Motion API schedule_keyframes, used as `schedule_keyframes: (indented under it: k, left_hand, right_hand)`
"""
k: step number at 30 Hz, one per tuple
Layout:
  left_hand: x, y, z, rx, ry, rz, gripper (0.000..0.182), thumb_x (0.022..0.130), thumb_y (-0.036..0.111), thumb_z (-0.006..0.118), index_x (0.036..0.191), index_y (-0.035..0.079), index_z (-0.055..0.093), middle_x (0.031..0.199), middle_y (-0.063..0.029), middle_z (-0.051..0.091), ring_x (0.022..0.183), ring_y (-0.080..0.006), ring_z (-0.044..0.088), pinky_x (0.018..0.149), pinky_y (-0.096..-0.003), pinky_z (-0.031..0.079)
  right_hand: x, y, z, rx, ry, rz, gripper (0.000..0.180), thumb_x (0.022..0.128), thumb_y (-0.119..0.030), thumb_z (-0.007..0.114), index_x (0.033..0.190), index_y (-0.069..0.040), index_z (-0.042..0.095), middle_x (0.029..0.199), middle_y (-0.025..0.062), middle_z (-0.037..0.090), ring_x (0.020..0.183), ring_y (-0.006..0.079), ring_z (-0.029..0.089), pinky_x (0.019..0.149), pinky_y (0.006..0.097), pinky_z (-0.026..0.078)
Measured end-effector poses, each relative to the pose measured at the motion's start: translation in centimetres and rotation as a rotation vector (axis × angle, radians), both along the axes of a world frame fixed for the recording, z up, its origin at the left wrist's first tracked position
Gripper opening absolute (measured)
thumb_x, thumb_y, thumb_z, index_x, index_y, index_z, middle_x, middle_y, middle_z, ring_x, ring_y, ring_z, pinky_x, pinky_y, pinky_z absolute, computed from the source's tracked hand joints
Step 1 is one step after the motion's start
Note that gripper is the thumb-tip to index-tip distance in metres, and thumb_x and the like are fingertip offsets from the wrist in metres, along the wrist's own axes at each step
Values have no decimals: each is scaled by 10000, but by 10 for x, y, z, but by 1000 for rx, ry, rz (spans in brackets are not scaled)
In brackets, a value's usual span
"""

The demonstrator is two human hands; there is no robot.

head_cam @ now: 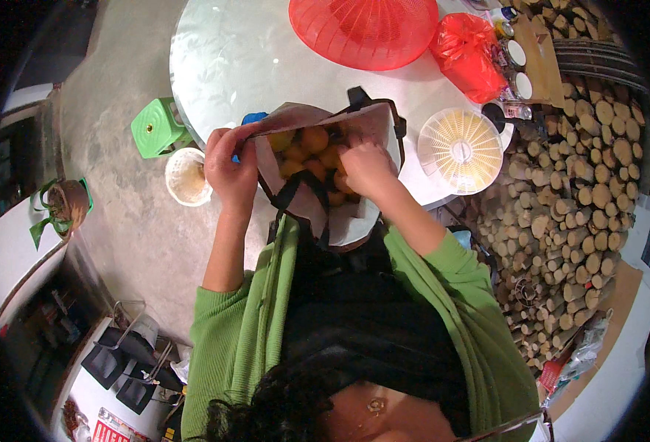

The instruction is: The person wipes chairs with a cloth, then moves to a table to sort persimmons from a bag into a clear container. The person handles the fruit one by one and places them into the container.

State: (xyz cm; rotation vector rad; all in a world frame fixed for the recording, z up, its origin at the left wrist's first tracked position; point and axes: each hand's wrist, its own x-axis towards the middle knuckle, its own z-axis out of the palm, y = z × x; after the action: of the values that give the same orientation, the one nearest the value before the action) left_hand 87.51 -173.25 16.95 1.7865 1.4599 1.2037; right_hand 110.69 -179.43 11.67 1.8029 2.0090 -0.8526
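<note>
A fabric tote bag (380, 124) with dark handles stands open at the table's near edge, against my front. Inside lie several round orange-yellow fruits (314, 140). My left hand (231, 163) pinches the bag's left rim between thumb and fingers. Inside the right part of the bag is my right hand (366, 166), its curled fingers on or beside the fruits; whether it grips one cannot be made out. A small blue thing (255, 117) shows partly behind the bag, near my left hand.
On the white round table (220, 72) are a red mesh food cover (363, 33), a red plastic bag (466, 55), lidded jars (515, 54) and a white slotted cover (460, 150). A green stool (159, 127) stands left. Stacked logs (568, 210) fill the right side.
</note>
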Motion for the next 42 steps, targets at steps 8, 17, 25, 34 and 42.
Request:
schedule_keyframes:
  k: [8,17,25,34,42]
  left_hand:
    - [16,3,8,26,95,-87,250,823,-79,663,989,79,764,781,-46,597,676,-130,568,597,-255,464]
    - [26,-1,8,-66,96,-148,236,829,-67,666,985,83,760,777,-44,621,658,-130,574,581,-255,462]
    - [24,1,-2,-101,-17,-135,239,821,-74,665,985,74,756,788,-42,635,657,-118,588,586,-242,471]
    - [25,-1,0,-121,6,-110,247,825,-84,653,998,62,751,790,-38,616,667,-113,593,603,-238,478]
    - [29,-4,1,-132,17,-139,259,826,-87,653,1022,53,747,807,-37,604,685,-111,580,612,-240,472]
  right_hand:
    - [-10,81,-41,73,307,-185,432,979,-280,458,1330,-71,601,1387,198,569,1260,347,561,1041,429,464]
    - [-54,104,-68,189,251,13,427,973,-401,480,1201,-97,675,1249,165,644,1116,322,639,951,447,497]
    - [-56,102,-94,361,317,91,404,946,-434,532,1045,-112,755,1055,148,736,967,313,703,844,460,530]
    - [-29,107,-130,324,294,66,422,955,-418,511,1139,-100,719,1195,162,691,1069,317,670,911,462,516]
    - [11,80,-95,112,218,-144,423,938,-346,546,1280,-122,654,1347,166,612,1227,326,594,1035,449,478]
